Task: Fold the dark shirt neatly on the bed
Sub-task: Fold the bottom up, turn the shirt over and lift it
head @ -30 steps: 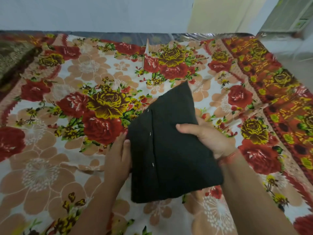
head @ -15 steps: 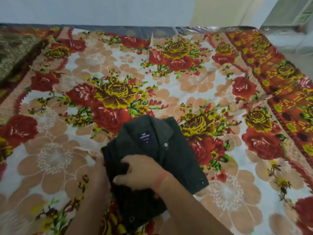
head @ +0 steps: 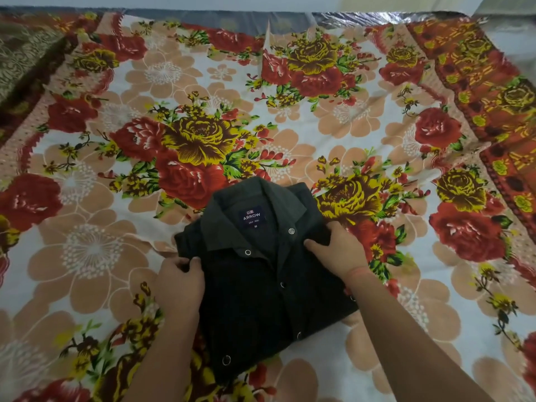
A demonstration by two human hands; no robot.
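Note:
The dark shirt (head: pixel 261 285) lies folded into a compact rectangle on the bed, front side up, collar and blue neck label toward the far side, snap buttons down the middle. My left hand (head: pixel 179 282) grips the shirt's left edge near the shoulder, fingers curled over the fabric. On the right shoulder, my right hand (head: pixel 339 250) holds the cloth with thumb and fingers curled around the edge. Both forearms reach in from the bottom of the view.
The bed is covered by a floral sheet (head: pixel 203 126) with red and yellow roses. A dark patterned cloth (head: pixel 23 59) lies at the far left corner. The bed's right edge (head: pixel 499 82) runs along an orange border.
The folded shirt was held up with its plain back showing; it has been turned over and laid flat, collar up. Both hands moved to its left and right shoulders.

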